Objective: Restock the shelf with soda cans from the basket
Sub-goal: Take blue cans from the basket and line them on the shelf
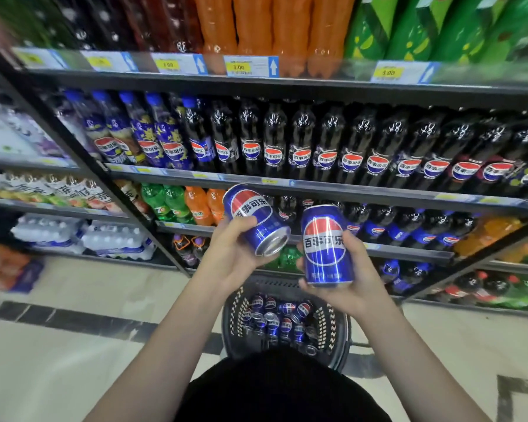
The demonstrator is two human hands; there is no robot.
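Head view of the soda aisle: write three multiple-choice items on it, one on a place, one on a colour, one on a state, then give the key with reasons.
1. Where is the basket?
A. On the floor before the shelves
B. On the top shelf
C. In the right hand

2. What is the main colour of the can in the left hand?
A. Green
B. Blue
C. Orange

3. How does the can in the right hand stand?
A. Lying in the basket
B. Crushed flat
C. Held roughly upright

Key: A, the basket sits low on the floor between the arms, with more cans inside; B, its body is blue with a red, white and blue logo; C, the right hand grips it with the logo upright, while the left hand holds its can tilted.
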